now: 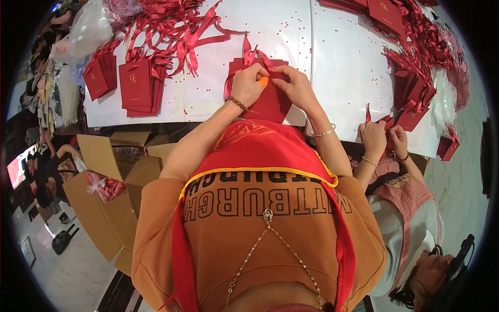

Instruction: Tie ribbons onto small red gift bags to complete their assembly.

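A flat red paper gift bag (271, 104) lies in front of me at the table's near edge, on what looks like a small stack of the same. A red satin ribbon (249, 52) loops up from its far edge. My left hand (249, 86) is closed over the bag's upper part, an orange cover on one fingertip. Close beside it, my right hand (295, 87) pinches with thumb and forefinger. Both hands seem to grip the ribbon where it meets the bag, though the fingers hide most of that spot.
Stacks of red bags (138, 88) with tangled ribbons lie left on the white table (208, 106); more bags (410, 99) lie right. Small red dots dot the tabletop. At right, a co-worker's hands (382, 138) handle another red bag. An open cardboard box (99, 208) stands lower left.
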`<state>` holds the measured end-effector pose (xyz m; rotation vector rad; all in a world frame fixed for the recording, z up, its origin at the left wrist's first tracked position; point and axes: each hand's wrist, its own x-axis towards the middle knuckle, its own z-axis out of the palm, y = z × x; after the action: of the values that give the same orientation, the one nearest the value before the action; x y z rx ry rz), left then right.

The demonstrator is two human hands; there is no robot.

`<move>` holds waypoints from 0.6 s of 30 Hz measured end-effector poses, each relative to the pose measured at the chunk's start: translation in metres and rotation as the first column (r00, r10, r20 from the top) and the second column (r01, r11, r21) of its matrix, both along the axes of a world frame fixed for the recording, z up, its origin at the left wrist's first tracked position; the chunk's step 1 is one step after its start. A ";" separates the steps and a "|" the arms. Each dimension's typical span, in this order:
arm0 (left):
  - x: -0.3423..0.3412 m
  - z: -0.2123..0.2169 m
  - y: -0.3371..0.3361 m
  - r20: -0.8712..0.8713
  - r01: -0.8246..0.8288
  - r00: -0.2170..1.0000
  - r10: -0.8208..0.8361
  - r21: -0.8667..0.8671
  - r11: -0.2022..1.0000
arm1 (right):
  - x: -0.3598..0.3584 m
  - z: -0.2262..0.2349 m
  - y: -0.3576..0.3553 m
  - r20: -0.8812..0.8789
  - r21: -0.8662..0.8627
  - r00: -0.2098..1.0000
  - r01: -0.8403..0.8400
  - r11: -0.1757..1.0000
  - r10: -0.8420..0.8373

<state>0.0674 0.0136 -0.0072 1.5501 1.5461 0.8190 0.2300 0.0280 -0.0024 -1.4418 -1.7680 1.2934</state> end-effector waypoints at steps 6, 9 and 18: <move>-0.008 -0.003 0.010 0.242 0.003 0.967 0.078 -0.316 0.949 | 0.001 -0.006 0.000 -0.062 -0.082 0.998 -0.014 0.996 0.009; -0.011 0.000 0.014 0.238 0.064 0.971 0.023 -0.352 0.934 | -0.001 -0.003 0.000 -0.053 -0.085 0.998 -0.023 0.996 0.019; -0.008 0.011 0.020 0.175 0.116 0.983 -0.055 -0.363 0.924 | -0.001 0.000 0.006 -0.030 -0.178 0.999 -0.033 0.984 0.028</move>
<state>0.0590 0.0341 0.0034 1.2321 1.4080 0.5470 0.2289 0.0336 -0.0019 -1.4894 -1.6988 1.5134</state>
